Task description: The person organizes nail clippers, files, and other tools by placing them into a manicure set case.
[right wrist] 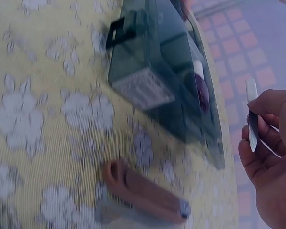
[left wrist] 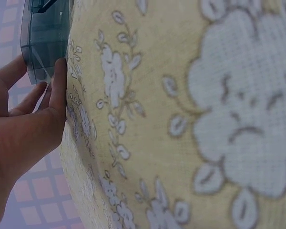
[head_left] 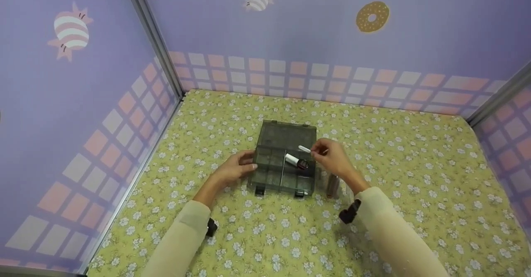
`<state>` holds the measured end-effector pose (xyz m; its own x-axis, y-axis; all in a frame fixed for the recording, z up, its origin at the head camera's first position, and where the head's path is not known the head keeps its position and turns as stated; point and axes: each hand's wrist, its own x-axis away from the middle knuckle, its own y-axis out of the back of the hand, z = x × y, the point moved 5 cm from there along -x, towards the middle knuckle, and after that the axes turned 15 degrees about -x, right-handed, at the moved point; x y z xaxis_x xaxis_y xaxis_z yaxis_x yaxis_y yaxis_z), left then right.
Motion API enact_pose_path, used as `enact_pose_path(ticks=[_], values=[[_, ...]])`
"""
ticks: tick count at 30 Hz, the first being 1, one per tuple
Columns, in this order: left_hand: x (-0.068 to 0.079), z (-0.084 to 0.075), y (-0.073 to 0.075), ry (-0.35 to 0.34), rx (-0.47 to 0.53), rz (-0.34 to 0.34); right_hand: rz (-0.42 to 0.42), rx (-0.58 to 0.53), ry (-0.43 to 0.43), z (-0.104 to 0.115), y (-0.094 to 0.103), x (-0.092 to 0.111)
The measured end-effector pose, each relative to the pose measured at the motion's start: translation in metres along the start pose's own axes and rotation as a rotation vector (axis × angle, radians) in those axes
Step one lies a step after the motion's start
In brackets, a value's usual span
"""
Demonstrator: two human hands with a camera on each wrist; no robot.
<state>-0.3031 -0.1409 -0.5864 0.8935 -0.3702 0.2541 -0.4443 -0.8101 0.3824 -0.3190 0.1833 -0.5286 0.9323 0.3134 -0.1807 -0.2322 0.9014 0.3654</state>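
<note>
A dark see-through compartment box (head_left: 265, 181) stands with its lid (head_left: 286, 134) folded back to the far side. In its right part lies a small bottle (head_left: 292, 159) with a white cap and a dark body. My left hand (head_left: 233, 169) touches the box's left side, thumb and fingers spread along the wall; the left wrist view has its fingertips (left wrist: 60, 67) right at the box corner. Above the box's right edge, my right hand (head_left: 332, 156) pinches a nail file (right wrist: 252, 117) with a white end and a grey, rough, tapered blade.
Just right of the box, a brown-handled tool (right wrist: 143, 191) with a slot at one end lies by clear plastic. Two black latches (head_left: 259, 190) stick out at the box's front. A flowered cloth (head_left: 232, 244) covers the table, and patterned walls (head_left: 290, 28) enclose it.
</note>
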Motion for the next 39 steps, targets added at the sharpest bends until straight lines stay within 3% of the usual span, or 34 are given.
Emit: enact_pose_path(ticks=[9, 32, 39], values=[[0.001, -0.001, -0.002, -0.022, 0.029, 0.024, 0.043, 0.022, 0.057, 0.013, -0.034, -0.016], [-0.005, 0.001, 0.0, 0.03, 0.018, 0.011, 0.074, -0.018, 0.009, 0.018, -0.092, -0.041], [-0.003, 0.0, 0.0, 0.03, -0.015, -0.002, 0.086, -0.032, -0.007, 0.018, -0.106, -0.04]])
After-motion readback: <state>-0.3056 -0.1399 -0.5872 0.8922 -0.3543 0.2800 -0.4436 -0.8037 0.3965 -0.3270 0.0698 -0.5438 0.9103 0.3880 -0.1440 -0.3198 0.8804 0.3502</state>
